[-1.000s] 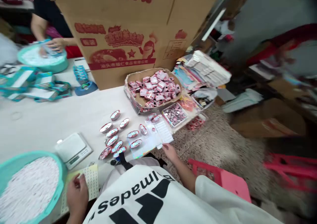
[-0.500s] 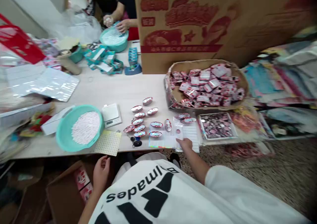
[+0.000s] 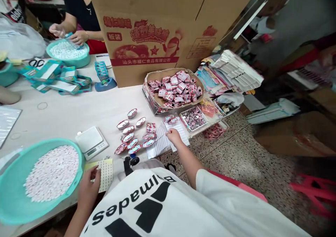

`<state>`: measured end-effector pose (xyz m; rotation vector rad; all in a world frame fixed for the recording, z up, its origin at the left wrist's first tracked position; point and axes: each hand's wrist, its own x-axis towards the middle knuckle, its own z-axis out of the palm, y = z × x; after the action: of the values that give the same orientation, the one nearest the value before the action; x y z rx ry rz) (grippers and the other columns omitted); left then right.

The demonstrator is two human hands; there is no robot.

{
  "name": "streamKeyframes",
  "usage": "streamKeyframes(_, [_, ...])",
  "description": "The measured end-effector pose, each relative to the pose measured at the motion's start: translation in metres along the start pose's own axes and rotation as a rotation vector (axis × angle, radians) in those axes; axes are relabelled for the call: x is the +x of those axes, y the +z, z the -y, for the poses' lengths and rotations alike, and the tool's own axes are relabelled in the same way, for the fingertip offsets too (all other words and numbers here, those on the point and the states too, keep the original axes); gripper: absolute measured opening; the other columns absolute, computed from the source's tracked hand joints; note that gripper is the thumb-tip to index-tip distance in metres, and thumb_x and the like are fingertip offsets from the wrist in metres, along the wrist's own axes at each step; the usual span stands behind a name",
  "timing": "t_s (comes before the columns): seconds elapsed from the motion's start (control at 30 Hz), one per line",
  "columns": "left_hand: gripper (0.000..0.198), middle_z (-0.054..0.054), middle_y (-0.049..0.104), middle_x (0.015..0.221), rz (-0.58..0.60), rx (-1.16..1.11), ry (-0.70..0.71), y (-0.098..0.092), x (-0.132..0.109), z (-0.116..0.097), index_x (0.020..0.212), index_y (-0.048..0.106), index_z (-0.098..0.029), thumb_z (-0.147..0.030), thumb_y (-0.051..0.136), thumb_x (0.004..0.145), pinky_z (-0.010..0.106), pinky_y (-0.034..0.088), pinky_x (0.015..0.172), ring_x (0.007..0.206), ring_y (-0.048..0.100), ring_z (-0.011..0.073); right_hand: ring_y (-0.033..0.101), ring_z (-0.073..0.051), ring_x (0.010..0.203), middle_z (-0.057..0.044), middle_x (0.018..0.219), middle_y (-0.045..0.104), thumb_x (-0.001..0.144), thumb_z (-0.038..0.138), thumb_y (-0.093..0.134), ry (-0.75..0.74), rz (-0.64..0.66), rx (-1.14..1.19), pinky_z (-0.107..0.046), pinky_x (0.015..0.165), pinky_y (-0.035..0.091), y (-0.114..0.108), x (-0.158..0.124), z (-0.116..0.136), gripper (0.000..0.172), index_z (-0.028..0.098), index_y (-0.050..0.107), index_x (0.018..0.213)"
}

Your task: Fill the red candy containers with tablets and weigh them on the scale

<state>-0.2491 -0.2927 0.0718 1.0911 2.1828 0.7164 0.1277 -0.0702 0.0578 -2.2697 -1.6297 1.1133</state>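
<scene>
My left hand (image 3: pixel 90 184) hovers by the yellow sticker sheet (image 3: pixel 107 174), its fingers loosely curled and no object showing in them. Left of it stands a turquoise basin (image 3: pixel 13 181) of small white pieces (image 3: pixel 54 172). My right hand (image 3: pixel 174 137) is closed at the edge of a lined paper sheet (image 3: pixel 160 141), pinching it over other paper (image 3: pixel 182 130) at the table's front edge. Several oval red-and-white packs (image 3: pixel 128 138) stand left of the sheet. Two or three more packs (image 3: pixel 171 119) lie just beyond my right hand.
A digital scale (image 3: pixel 91 142) and black key fob (image 3: pixel 134 161) lie nearby. Behind are a cardboard tray (image 3: pixel 154 107) of pink packs, a tray of small round pieces (image 3: pixel 193 119) and a large carton (image 3: pixel 147 69). Across the table, a person's hands (image 3: pixel 78 37) work over another basin (image 3: pixel 85 57).
The view has swung right and moved closer to the table. The lined sheet now lies further left, over where the colour-edged paper was. My left hand has come up beside the sticker sheet.
</scene>
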Motion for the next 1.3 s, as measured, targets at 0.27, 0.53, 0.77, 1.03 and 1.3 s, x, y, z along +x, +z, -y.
streamKeyframes(0.27, [0.036,0.009,0.068,0.091,-0.043,-0.125,-0.120,0.011,-0.002,-0.026,0.097,0.062,-0.021,-0.051,0.063,0.077,0.044,0.054,0.079,0.084,0.066,0.0320,0.036,-0.008,0.052,0.009,0.055,0.037,0.078,0.014,0.066,-0.165,0.038,-0.027,-0.022,0.053,0.031,-0.066,0.000,0.029,0.032,0.018,0.040,0.059])
streamKeyframes(0.53, [0.059,0.006,0.065,0.089,-0.139,-0.453,-0.192,-0.009,0.012,-0.141,0.115,0.061,-0.017,-0.064,0.061,0.078,0.037,0.056,0.074,0.082,0.065,0.0238,0.046,-0.014,0.070,0.002,0.071,0.043,0.077,0.012,0.052,-0.659,-0.059,0.135,-0.026,0.064,0.033,-0.121,-0.070,0.103,0.028,0.021,0.030,0.062])
streamKeyframes(0.77, [0.057,0.012,0.071,0.113,0.209,-0.671,0.096,-0.028,0.016,-0.249,0.110,0.069,-0.016,-0.061,0.070,0.075,0.042,0.052,0.098,0.109,0.064,0.0293,0.051,-0.025,0.106,-0.011,0.117,0.059,0.078,0.006,0.056,-1.425,-0.179,-0.052,-0.040,0.087,0.039,-0.046,-0.137,0.168,0.015,0.019,0.063,0.083])
streamKeyframes(1.03, [0.039,0.009,0.073,0.108,0.100,-0.399,0.154,-0.062,0.005,-0.227,0.103,0.073,-0.020,-0.052,0.063,0.084,0.038,0.054,0.091,0.108,0.064,0.0287,0.048,-0.024,0.129,-0.010,0.134,0.056,0.089,0.034,0.066,-1.476,0.022,0.177,-0.044,0.107,0.035,-0.084,-0.132,0.186,0.029,0.025,0.060,0.116])
streamKeyframes(1.3, [0.026,0.003,0.071,0.104,0.031,-0.428,0.408,-0.078,-0.012,-0.251,0.108,0.065,-0.023,-0.035,0.068,0.085,0.028,0.058,0.075,0.087,0.069,0.0191,0.057,-0.020,0.119,-0.006,0.117,0.070,0.097,0.022,0.051,-1.781,0.057,-0.061,-0.046,0.112,0.027,-0.111,-0.140,0.241,0.023,0.024,0.064,0.117])
